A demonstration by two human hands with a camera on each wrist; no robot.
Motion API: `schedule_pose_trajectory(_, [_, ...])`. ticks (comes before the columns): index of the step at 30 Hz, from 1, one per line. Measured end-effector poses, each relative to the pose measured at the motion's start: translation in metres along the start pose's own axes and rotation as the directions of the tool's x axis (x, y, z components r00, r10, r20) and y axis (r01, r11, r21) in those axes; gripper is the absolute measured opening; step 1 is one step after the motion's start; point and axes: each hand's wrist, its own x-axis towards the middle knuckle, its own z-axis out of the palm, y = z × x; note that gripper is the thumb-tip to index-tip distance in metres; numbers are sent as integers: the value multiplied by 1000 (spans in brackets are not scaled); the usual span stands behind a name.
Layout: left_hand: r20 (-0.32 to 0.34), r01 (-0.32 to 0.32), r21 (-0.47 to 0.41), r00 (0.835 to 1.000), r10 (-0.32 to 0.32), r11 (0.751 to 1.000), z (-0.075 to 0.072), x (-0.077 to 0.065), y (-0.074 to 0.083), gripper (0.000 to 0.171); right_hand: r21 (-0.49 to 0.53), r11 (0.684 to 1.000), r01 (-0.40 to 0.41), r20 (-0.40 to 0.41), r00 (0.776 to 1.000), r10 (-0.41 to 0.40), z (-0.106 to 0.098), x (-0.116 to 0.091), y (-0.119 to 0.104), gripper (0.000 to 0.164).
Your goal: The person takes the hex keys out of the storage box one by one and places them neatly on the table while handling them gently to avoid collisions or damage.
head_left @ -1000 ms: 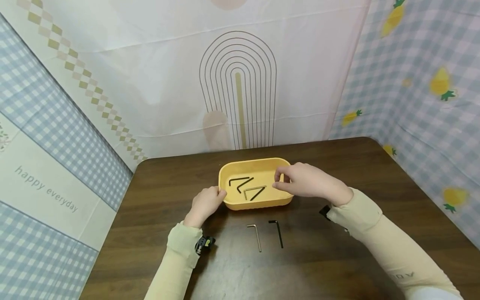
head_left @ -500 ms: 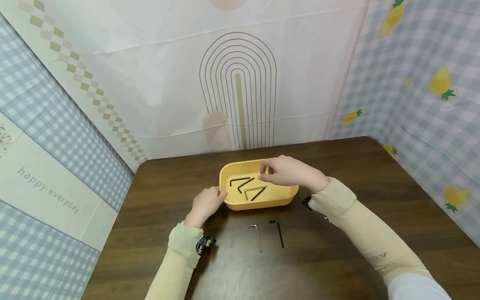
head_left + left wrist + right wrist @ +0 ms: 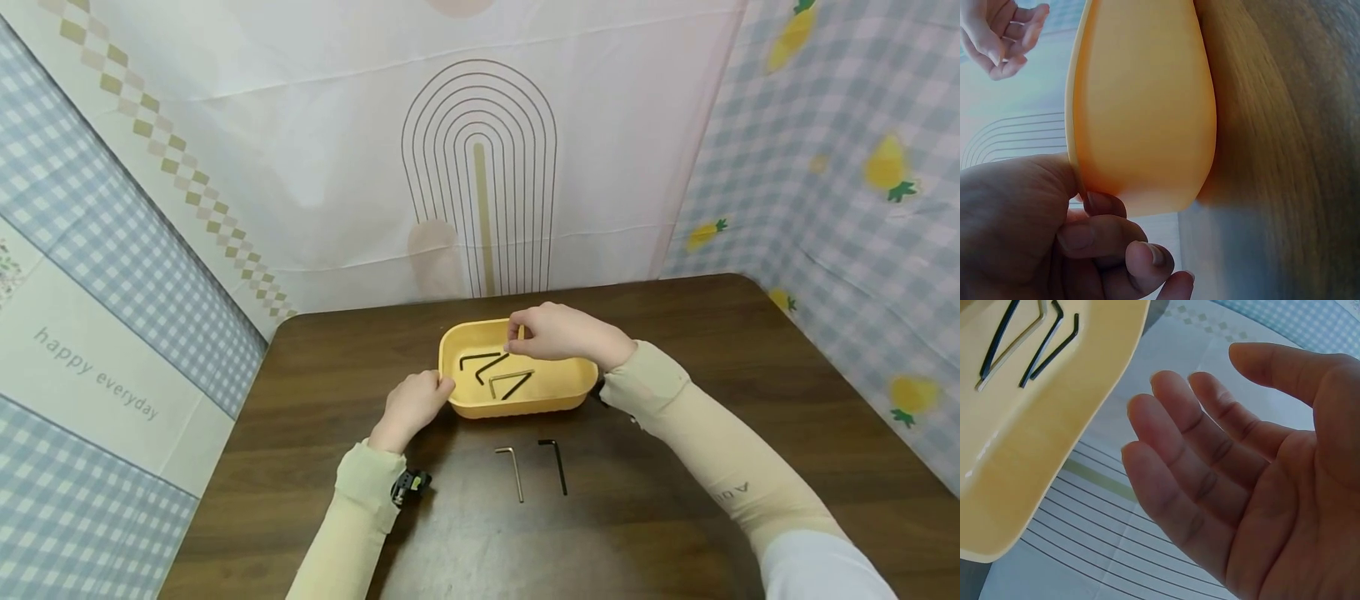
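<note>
My left hand [image 3: 411, 410] holds the left end of a yellow tray [image 3: 525, 408], its thumb and fingers pinching the rim in the left wrist view. Inside the tray lie several hex keys: a brass-coloured hex key [image 3: 512, 376] and black ones, such as a black hex key [image 3: 480, 357] at the left. Over the tray's back half hovers my right hand [image 3: 573, 335]. Its fingers are loosely bent with nothing between them, as the right wrist view confirms. On the table before the tray, a brass-coloured hex key [image 3: 517, 477] and a black hex key [image 3: 560, 469] lie side by side, apart.
The brown wooden table [image 3: 330, 358] ends at a patterned cloth backdrop [image 3: 337, 183] behind the tray. Checked cloth [image 3: 847, 225] hangs at the right, and more covers the left side.
My right hand has moved left and slightly back over the tray, from its right end toward the middle. My left hand stays at the rim, and the hex keys look unmoved.
</note>
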Motion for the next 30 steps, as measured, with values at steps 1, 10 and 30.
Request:
schedule_pose_trajectory(1, [0,-1,3,1000,1,1000,0,0,0,34,-11,1000,0,4,1000,0,0,3,1,18])
schedule_pose_trajectory(10, [-2,-1,16,1000,1,1000,-1,1,0,34,-108,994,30,107,994,-18,15,26,9,18])
schedule_pose_trajectory(30, [-8,12,36,1000,-12,999,-1,0,2,33,-250,939,235,364,922,-134,46,46,-3,20])
